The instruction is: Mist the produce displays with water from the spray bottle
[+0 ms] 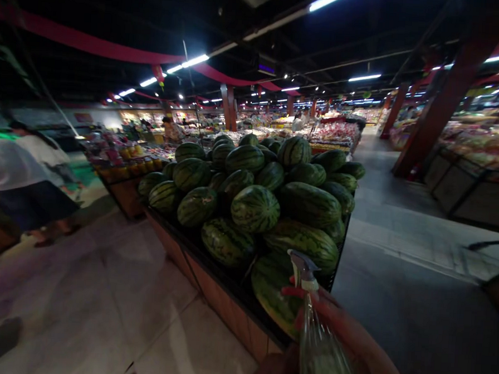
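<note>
Right hand (pixel 330 325) clenched round neck of clear plastic trigger spray bottle (pixel 320 352), at 6 o'clock below striped green watermelon pile (pixel 248 203); light, slippery, hold at neck; left hand not seen

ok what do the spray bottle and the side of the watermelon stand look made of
The spray bottle's body looks like clear, glossy plastic: it is see-through with bright streaks, though glass isn't ruled out. Its trigger head looks like pale, matte plastic. The stand's side panel looks like orange-brown wood or laminate with visible seams, but it's too dim to tell which.
</note>
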Tool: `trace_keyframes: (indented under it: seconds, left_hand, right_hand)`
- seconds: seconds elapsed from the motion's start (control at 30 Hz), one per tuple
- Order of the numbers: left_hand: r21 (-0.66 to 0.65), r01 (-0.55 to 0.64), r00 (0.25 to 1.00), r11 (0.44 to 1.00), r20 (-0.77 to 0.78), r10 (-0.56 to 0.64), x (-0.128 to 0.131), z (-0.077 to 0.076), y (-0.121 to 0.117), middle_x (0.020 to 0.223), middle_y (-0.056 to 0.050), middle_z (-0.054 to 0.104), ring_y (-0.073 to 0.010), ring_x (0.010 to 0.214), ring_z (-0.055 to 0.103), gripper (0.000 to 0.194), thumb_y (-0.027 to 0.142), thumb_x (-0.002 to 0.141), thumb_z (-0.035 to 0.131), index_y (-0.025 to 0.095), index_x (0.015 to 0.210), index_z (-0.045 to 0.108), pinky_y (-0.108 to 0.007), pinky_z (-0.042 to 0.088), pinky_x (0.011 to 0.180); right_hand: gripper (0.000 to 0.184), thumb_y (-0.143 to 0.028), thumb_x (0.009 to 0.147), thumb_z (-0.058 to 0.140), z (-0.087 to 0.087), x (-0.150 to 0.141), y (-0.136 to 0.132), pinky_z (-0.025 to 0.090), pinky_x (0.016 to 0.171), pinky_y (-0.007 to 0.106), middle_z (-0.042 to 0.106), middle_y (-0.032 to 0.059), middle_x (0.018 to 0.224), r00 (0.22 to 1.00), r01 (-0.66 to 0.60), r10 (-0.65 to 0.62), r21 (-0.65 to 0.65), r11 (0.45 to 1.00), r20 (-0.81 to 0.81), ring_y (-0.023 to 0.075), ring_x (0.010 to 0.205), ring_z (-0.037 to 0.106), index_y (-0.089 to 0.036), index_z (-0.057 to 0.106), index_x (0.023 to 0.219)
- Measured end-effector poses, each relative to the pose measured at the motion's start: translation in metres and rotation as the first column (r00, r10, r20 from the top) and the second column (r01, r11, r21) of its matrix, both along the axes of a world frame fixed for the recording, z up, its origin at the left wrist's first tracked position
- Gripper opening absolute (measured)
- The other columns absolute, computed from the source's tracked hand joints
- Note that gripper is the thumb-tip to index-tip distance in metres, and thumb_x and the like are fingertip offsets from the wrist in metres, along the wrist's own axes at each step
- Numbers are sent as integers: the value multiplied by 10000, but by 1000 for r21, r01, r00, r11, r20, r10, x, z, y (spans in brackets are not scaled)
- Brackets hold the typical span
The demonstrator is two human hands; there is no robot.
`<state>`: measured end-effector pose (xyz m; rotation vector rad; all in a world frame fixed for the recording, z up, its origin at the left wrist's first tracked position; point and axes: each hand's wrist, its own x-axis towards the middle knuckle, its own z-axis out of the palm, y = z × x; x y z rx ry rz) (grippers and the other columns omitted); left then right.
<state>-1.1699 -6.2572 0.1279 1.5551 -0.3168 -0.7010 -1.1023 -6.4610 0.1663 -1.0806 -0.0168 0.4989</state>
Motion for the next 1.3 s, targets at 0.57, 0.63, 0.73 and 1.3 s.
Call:
trace_keyframes:
  seconds: [0.57, 0.63, 0.73, 1.3]
  left_hand:
    - [343, -622, 650, 703, 727, 221, 146, 24, -106, 1231, -175, 739, -327, 1189, 672, 391, 379, 970, 446, 152, 1197, 669, -502, 479, 1090]
    - [455, -645, 660, 614, 737, 148, 148, 18, -112, 1327, -205, 702, -370, 1288, 619, 439, 347, 954, 502, 115, 1297, 647, -560, 428, 1149]
    - [602, -635, 700, 483, 713, 31, 149, 17, -113, 1380, -184, 679, -349, 1326, 597, 449, 348, 994, 497, 123, 1363, 620, -539, 428, 1167]
    - [650, -613, 750, 449, 657, 72, 155, 30, -115, 1284, -161, 738, -343, 1243, 653, 484, 468, 947, 511, 135, 1247, 691, -514, 467, 1119]
  right_hand:
    - [589, -507, 705, 879, -20, 41, -111, 543, 680, 295, 748, 56, 1009, 970, -234, 226, 96, 968, 86, 156, 678, 714, -196, 707, 1175]
    - [600, -547, 718, 863, -24, 44, -125, 541, 668, 304, 745, 69, 1104, 976, -216, 215, 37, 976, 27, 160, 669, 724, -217, 690, 1188]
    - [650, -607, 729, 840, -32, 50, -141, 528, 641, 297, 737, 93, 1187, 973, -229, 229, 1, 973, 1, 163, 656, 733, -225, 662, 1225]
    - [579, -653, 767, 810, -54, 44, -220, 529, 711, 298, 704, 45, 1088, 970, -231, 241, -159, 960, 44, 150, 748, 665, -234, 679, 1144]
